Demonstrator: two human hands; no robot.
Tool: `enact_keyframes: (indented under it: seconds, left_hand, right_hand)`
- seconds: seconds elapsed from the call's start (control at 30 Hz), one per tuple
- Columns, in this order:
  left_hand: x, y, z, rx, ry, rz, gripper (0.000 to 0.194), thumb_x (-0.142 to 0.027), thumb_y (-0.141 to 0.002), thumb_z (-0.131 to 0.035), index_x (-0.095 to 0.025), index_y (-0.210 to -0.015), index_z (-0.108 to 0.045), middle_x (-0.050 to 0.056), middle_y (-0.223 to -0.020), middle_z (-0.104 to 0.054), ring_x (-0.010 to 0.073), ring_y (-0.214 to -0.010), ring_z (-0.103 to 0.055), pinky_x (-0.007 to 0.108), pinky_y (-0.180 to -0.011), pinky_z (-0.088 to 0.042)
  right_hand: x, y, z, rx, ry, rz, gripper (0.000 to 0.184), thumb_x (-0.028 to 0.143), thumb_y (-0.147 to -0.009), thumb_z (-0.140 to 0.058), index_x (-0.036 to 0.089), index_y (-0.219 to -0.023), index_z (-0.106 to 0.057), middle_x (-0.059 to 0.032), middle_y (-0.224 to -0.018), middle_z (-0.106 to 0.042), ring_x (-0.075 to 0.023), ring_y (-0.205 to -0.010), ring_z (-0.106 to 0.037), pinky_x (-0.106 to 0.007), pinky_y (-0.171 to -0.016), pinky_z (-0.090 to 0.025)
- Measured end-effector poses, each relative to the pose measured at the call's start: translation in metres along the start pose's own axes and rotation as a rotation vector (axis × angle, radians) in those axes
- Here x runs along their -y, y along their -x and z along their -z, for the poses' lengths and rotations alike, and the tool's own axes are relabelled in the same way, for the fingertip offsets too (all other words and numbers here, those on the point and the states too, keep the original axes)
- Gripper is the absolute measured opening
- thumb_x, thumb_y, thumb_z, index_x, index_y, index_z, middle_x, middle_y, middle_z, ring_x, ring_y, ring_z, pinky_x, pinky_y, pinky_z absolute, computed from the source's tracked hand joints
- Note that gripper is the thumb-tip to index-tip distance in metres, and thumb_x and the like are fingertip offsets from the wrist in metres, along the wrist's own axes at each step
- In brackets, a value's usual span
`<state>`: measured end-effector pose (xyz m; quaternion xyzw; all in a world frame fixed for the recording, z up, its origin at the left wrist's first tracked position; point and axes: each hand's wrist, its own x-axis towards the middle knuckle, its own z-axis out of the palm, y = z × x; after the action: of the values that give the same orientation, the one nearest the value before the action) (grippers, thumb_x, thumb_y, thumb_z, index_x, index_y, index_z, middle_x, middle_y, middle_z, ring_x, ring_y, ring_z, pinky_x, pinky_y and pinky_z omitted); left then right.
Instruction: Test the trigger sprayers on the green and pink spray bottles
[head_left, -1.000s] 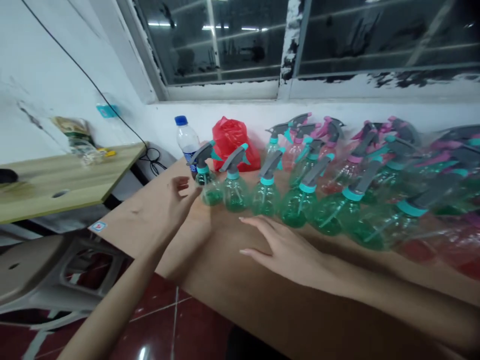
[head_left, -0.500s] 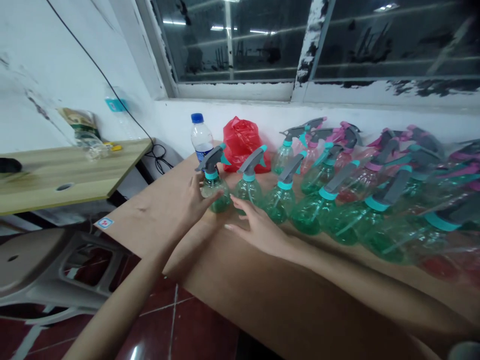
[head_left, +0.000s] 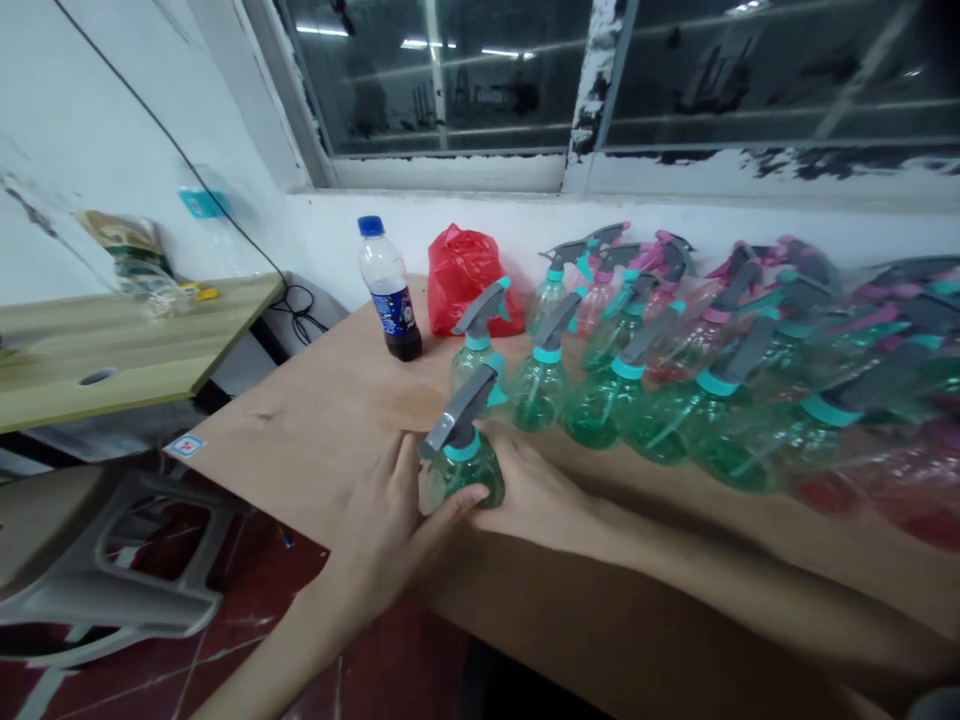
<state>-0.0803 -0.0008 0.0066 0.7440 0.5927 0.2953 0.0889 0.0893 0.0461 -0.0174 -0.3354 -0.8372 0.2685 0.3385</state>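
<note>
A green spray bottle (head_left: 466, 468) with a grey and turquoise trigger head is near the table's front edge, between both my hands. My left hand (head_left: 397, 510) grips its left side, thumb across the front. Around its right side is my right hand (head_left: 532, 495), its fingers partly hidden behind the bottle. Just behind stands another green spray bottle (head_left: 471, 362), partly covered by the held one's trigger. To the right, a row of green spray bottles (head_left: 600, 405) runs along the table, with pink spray bottles (head_left: 596, 305) among those behind.
A soda bottle (head_left: 391, 300) with a blue cap and dark liquid stands at the back left, beside a red plastic bag (head_left: 465, 280). The wooden table (head_left: 292, 420) ends at the front left. A stool (head_left: 150, 560) and a second table (head_left: 150, 340) are at the left.
Both hands have closed round the leftmost spray bottle. It has come out of the row toward me, leaving a wet-looking round patch on the table where it stood.
</note>
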Motion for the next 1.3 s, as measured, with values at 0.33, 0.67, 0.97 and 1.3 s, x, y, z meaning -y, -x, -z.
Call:
enact_keyframes:
  seconds: [0.33,0.67,0.97,1.3]
  left_hand:
    - [-0.091,-0.039,-0.034,0.315,0.156,-0.273,0.059,-0.046,-0.075,-0.062,-0.024,-0.123,-0.037,0.008,-0.122,-0.05,0.0292,-0.113,-0.049,0.046,-0.093,-0.043]
    - [-0.181,-0.06,-0.102,0.376,0.61,-0.457,0.032,-0.03,-0.081,-0.057,-0.018,-0.108,-0.046,0.003,-0.091,-0.056,0.0183,-0.084,-0.056,0.033,-0.08,-0.046]
    - [-0.205,-0.071,-0.126,0.394,0.631,-0.465,0.034,-0.013,-0.071,-0.047,-0.022,-0.104,-0.05,-0.003,-0.074,-0.05,0.0149,-0.063,-0.052,0.028,-0.062,-0.045]
    - [-0.203,-0.078,-0.125,0.379,0.601,-0.535,0.037,-0.011,-0.065,-0.047,-0.028,-0.096,-0.058,0.0,-0.076,-0.056,0.0197,-0.069,-0.057,0.033,-0.069,-0.051]
  right_hand:
    - [-0.014,0.09,0.089,0.036,0.05,-0.14,0.08,0.041,-0.063,-0.075,0.024,-0.129,-0.034,-0.0092,-0.131,-0.046,-0.0278,-0.119,-0.045,-0.042,-0.094,-0.042]
    - [-0.035,0.147,0.138,0.022,0.115,-0.161,0.086,0.054,-0.053,-0.077,0.021,-0.125,-0.042,-0.0094,-0.126,-0.046,-0.0269,-0.116,-0.045,-0.04,-0.098,-0.04]
    - [-0.084,0.191,0.155,0.057,0.298,-0.202,0.104,0.067,-0.052,-0.069,0.017,-0.135,-0.031,-0.0157,-0.132,-0.044,-0.0321,-0.122,-0.041,-0.048,-0.097,-0.039]
    - [-0.114,0.217,0.163,0.074,0.443,-0.12,0.066,0.057,-0.078,-0.054,0.016,-0.129,-0.045,-0.0102,-0.137,-0.044,-0.022,-0.131,-0.032,-0.041,-0.108,-0.029]
